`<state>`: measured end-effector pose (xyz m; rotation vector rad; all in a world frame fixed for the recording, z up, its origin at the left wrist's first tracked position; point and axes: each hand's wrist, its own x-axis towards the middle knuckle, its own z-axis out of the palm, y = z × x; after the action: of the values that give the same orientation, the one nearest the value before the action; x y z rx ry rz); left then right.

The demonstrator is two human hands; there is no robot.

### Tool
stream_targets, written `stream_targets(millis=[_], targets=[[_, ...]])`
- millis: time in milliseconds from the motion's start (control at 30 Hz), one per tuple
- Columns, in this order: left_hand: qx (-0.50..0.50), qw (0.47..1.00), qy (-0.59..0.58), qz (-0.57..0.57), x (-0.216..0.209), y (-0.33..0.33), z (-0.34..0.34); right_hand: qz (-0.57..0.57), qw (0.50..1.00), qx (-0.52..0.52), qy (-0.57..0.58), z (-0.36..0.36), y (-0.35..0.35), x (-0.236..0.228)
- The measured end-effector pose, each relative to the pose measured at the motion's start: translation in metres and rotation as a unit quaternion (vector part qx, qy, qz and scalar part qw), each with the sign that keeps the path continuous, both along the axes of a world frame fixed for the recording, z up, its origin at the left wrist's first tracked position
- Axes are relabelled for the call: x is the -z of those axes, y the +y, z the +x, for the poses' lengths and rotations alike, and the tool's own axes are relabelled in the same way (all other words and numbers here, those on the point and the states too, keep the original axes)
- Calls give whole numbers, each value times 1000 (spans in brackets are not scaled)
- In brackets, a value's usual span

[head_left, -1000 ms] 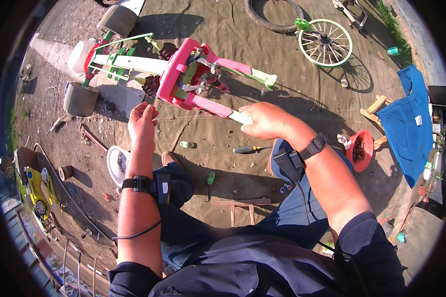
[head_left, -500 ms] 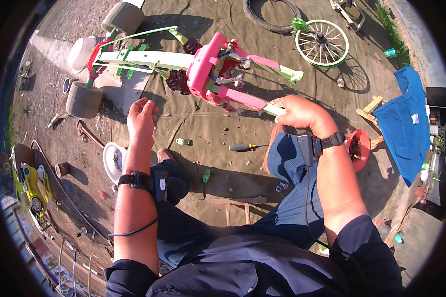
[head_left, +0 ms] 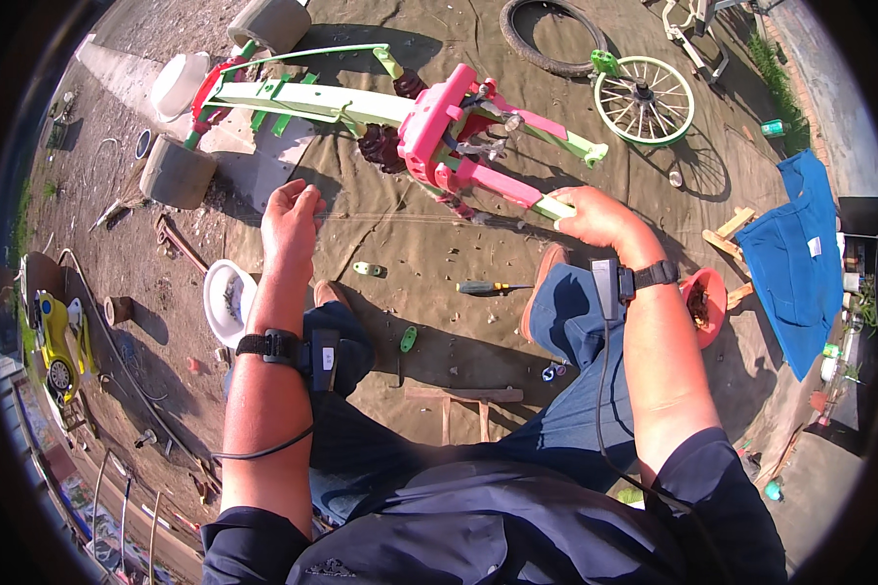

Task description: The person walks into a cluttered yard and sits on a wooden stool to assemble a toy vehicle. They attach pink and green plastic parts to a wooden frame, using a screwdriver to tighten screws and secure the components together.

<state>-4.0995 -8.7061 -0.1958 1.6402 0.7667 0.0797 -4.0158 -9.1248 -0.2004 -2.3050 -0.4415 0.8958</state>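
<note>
While the left forearm [head_left: 268, 419] rose almost straight from the lower edge, the bare left hand [head_left: 293, 224] stood raised near the frame without touching it, its fingers bent in toward the thumb with little gap between; whether they pinched anything could not be told. The right forearm [head_left: 668, 361] slanted up and inward, the wrist bent so that the right hand [head_left: 605, 219] pointed left, its fingers closed around the tip of the nearer prong of a long pale green and pink frame [head_left: 332, 102]. That frame stretched across the upper left and middle of the view, a slim smooth beam running into a chunky pink block [head_left: 437, 125] with two straight prongs. Dark brown, knobbly round parts [head_left: 380, 148] sat behind the block, and a rough grey cylinder [head_left: 179, 173] flanked the far end. Beneath lay a creased brown ground sheet [head_left: 410, 249], with a slender screwdriver [head_left: 483, 288] on it. Beside the left forearm was a smooth white round basin [head_left: 213, 302]; farther right, a thin-spoked, pale green-rimmed wheel [head_left: 644, 100].
</note>
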Motion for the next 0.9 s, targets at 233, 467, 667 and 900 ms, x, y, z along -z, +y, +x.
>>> stream_targets(millis=[233,467,667,900], targets=[[-2,1000,-13,-1,-5,7,-13,-13,996,40,-84,-12,5,2],[-14,1000,-9,-18,-15,3,-17,-47,992,50,-106,-15,12,-6],[-17,999,-24,-32,-13,3,-15,-64,993,75,-65,-16,19,-12],[-13,999,-20,-37,-17,3,-15,-47,994,82,-59,-19,21,-13]])
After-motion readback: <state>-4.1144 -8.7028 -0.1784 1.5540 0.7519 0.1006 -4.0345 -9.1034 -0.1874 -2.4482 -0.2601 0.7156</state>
